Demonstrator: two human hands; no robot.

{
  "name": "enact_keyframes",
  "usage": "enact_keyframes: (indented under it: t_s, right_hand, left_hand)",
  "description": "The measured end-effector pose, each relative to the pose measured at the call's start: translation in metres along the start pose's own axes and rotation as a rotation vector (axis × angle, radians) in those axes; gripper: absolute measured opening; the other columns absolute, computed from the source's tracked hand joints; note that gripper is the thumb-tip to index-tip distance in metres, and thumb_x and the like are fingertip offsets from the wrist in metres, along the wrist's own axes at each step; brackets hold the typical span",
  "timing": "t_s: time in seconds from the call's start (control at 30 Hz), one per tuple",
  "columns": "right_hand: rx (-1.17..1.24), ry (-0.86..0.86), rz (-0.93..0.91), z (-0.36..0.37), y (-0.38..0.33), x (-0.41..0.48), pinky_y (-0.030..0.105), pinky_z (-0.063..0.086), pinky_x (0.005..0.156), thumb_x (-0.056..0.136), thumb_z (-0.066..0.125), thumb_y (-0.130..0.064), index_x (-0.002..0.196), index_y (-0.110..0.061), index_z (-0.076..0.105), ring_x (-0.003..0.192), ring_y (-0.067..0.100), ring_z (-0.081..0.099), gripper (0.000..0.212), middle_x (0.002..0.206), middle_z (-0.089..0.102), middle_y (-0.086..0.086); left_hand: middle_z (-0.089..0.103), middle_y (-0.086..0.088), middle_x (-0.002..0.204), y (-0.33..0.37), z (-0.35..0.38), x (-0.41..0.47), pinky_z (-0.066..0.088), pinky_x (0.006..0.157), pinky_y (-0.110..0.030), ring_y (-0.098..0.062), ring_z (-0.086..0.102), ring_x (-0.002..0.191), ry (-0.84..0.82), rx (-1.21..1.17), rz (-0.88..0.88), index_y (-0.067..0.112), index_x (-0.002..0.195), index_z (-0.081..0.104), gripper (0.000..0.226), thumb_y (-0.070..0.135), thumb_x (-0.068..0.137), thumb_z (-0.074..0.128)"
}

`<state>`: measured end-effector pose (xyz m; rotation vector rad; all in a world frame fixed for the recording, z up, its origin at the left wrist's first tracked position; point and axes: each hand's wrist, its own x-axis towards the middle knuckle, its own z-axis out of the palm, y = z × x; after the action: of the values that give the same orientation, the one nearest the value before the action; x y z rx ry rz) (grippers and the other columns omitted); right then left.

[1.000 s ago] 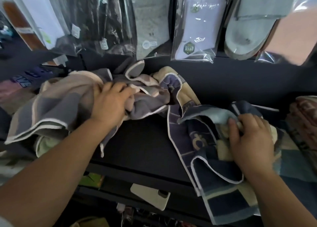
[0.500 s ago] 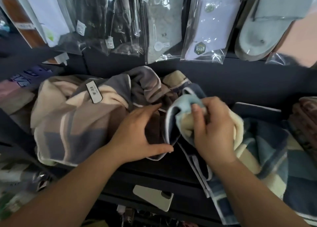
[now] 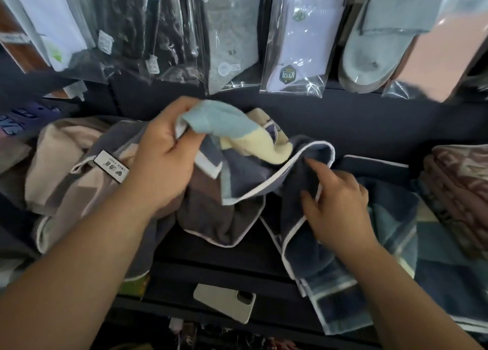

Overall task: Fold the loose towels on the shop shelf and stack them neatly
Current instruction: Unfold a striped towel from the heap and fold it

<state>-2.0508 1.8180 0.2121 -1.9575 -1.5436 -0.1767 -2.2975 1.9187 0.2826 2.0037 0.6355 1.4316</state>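
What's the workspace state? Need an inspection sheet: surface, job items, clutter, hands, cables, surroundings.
Surface: dark shelf board, towels piled across it.
Job's things: blue, navy and cream patchwork towel with white piping, unfolded, hanging over the front edge; beige and grey towel with a sewn label, bunched at left; dark red patterned towels at right.
Clutter: grey phone on the lower ledge.
Hands: left hand grips the patchwork towel's light blue corner above the pile; right hand pinches its piped edge.
Cables: nothing seen.
Surroundings: bagged socks and a grey slipper hang behind.
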Motion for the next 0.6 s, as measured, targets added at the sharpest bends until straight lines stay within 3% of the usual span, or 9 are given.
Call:
enact_keyframes:
  t_s: [0.07,0.13,0.17,0.23,0.3,0.37,0.43,0.5,0.6]
  right_hand:
    - [0.212,0.012,0.024,-0.005,0.009,0.004,0.027,0.048,0.075,0.090,0.064,-0.007,0.126,-0.020,0.068,0.081,0.012,0.066,0.038,0.081,0.070,-0.007]
    - [0.382,-0.041,0.094,-0.011,0.014,0.009,0.011,0.037,0.054,0.092,0.056,0.001,0.109,-0.021,0.073,0.054,0.005,0.056,0.033,0.056,0.059,-0.014]
    - [0.443,-0.068,0.106,-0.013,0.015,0.012,0.012,0.035,0.049,0.093,0.052,0.003,0.100,-0.021,0.073,0.049,0.007,0.053,0.032,0.055,0.057,-0.013]
    - [0.535,-0.096,0.083,-0.017,0.014,0.016,0.017,0.034,0.048,0.090,0.049,0.006,0.085,-0.015,0.069,0.047,0.009,0.047,0.030,0.056,0.055,-0.007]
    - [0.631,-0.137,0.064,-0.023,0.010,0.017,0.018,0.035,0.050,0.087,0.049,0.010,0.072,-0.011,0.062,0.050,0.006,0.045,0.029,0.056,0.052,-0.007]
    - [0.719,-0.255,0.001,-0.031,0.007,0.016,0.014,0.035,0.052,0.085,0.051,0.011,0.066,-0.012,0.060,0.053,0.002,0.044,0.031,0.055,0.052,-0.011]
    - [0.707,-0.457,-0.113,-0.039,0.004,0.012,0.016,0.036,0.055,0.081,0.053,-0.001,0.065,-0.017,0.060,0.056,0.001,0.044,0.024,0.058,0.052,-0.011]
    - [0.613,-0.729,-0.214,-0.045,0.002,0.007,0.016,0.036,0.057,0.078,0.053,-0.013,0.068,-0.019,0.060,0.059,0.001,0.045,0.015,0.061,0.052,-0.011]
    - [0.451,-1.040,-0.274,-0.053,0.002,0.002,0.024,0.039,0.060,0.086,0.058,-0.022,0.074,-0.025,0.059,0.061,0.003,0.046,0.013,0.063,0.052,-0.012]
  left_hand:
    - [0.074,0.016,0.103,-0.015,-0.019,-0.006,0.051,0.090,-0.020,-0.002,0.067,0.099,-0.290,0.101,-0.031,0.033,0.102,0.072,0.034,0.003,0.088,0.065]
    - [0.075,0.013,0.109,-0.034,-0.037,-0.016,0.050,0.101,-0.024,0.000,0.068,0.105,-0.723,0.285,-0.281,0.038,0.101,0.076,0.030,0.019,0.078,0.079]
    - [0.072,0.019,0.118,-0.040,-0.044,-0.021,0.045,0.107,-0.025,0.003,0.064,0.113,-0.936,0.421,-0.411,0.045,0.106,0.074,0.037,0.033,0.073,0.084]
    - [0.055,0.033,0.135,-0.036,-0.050,-0.032,0.035,0.109,-0.016,0.013,0.046,0.128,-1.187,0.645,-0.385,0.054,0.123,0.063,0.066,0.061,0.061,0.083]
    - [0.050,0.036,0.132,-0.023,-0.043,-0.038,0.036,0.103,-0.011,0.017,0.042,0.126,-1.153,0.721,-0.328,0.053,0.128,0.056,0.073,0.069,0.061,0.079]
    - [0.062,0.026,0.110,-0.016,-0.027,-0.037,0.046,0.088,-0.018,0.010,0.056,0.104,-0.872,0.697,-0.336,0.048,0.115,0.061,0.049,0.070,0.072,0.070]
    - [0.067,0.015,0.091,-0.023,-0.009,-0.034,0.051,0.078,-0.032,-0.002,0.063,0.085,-0.557,0.658,-0.386,0.040,0.102,0.063,0.024,0.058,0.086,0.063]
    - [0.068,0.010,0.095,-0.033,0.005,-0.031,0.050,0.077,-0.034,-0.017,0.065,0.090,-0.488,0.815,-0.320,0.036,0.101,0.061,0.010,0.043,0.094,0.062]
    - [0.067,-0.004,0.105,-0.050,0.017,-0.039,0.048,0.077,-0.034,-0.028,0.064,0.097,-0.532,0.986,-0.247,0.024,0.098,0.064,0.012,0.032,0.089,0.068]
